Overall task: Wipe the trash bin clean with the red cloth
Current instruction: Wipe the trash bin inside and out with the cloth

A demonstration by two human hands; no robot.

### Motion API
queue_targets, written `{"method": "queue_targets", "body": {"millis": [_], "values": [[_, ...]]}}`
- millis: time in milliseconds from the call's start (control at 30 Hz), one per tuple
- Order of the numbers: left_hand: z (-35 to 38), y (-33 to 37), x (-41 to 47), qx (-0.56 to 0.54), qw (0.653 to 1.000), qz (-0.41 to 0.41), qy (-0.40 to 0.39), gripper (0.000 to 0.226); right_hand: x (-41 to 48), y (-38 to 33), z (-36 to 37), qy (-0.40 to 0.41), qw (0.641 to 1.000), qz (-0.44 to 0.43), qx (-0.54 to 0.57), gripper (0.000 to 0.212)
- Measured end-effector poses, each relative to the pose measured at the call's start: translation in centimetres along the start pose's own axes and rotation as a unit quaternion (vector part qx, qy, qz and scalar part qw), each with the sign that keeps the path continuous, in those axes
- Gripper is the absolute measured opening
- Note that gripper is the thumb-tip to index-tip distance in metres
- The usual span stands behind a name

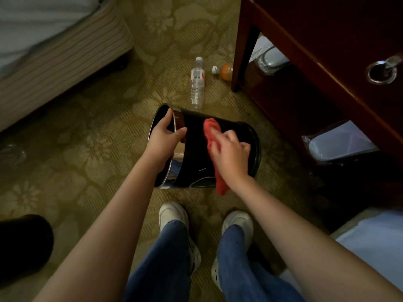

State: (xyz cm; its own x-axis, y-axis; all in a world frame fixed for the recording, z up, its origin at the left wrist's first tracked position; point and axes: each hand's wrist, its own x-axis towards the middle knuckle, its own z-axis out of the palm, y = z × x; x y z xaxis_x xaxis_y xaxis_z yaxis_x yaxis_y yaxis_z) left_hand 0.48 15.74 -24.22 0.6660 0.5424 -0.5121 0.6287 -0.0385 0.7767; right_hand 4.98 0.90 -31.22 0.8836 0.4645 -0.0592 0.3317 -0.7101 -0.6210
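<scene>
A glossy black trash bin (196,158) with a shiny metal rim is tipped on its side above the carpet, its mouth facing left. My left hand (163,138) grips the rim, fingers curled into the opening and thumb on the outer wall. My right hand (231,153) holds the red cloth (212,131) and presses it on the bin's outer wall. One end of the cloth hangs below my right wrist.
A clear water bottle (197,82) and an orange drink bottle (223,71) lie on the patterned carpet beyond the bin. A dark wooden desk (316,51) stands at right, a bed (54,62) at upper left. My feet in white shoes (174,216) are just below the bin.
</scene>
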Motion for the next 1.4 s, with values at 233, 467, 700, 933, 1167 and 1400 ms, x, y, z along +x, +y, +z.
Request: {"method": "queue_targets", "body": {"millis": [233,467,700,933,1167,1400], "values": [[0.5,0.6,-0.1,0.007,0.999,-0.018,-0.043,0.073,1.0,0.7,-1.0,-0.007,0.997,0.075,-0.018,0.04],[0.7,0.7,0.5,-0.023,0.999,-0.016,-0.037,0.073,-0.9,-2.4,-0.1,0.008,0.997,-0.071,0.041,0.044],[0.5,0.3,0.1,-0.036,0.996,-0.032,-0.075,0.069,1.5,2.1,-2.1,-0.045,0.988,0.141,-0.039,0.038],[1.1,0.4,0.5,-0.109,0.988,-0.034,-0.1,0.071,-1.4,-3.6,-1.1,0.011,0.993,-0.071,0.098,0.041],[0.9,0.4,0.5,-0.142,0.986,-0.032,-0.086,0.068,2.8,-3.7,-1.7,-0.024,0.998,0.023,0.051,0.035],[0.6,0.3,0.4,-0.135,0.985,-0.036,-0.105,0.069,-1.6,-2.7,-0.7,-0.006,0.994,-0.094,0.063,0.043]]}}
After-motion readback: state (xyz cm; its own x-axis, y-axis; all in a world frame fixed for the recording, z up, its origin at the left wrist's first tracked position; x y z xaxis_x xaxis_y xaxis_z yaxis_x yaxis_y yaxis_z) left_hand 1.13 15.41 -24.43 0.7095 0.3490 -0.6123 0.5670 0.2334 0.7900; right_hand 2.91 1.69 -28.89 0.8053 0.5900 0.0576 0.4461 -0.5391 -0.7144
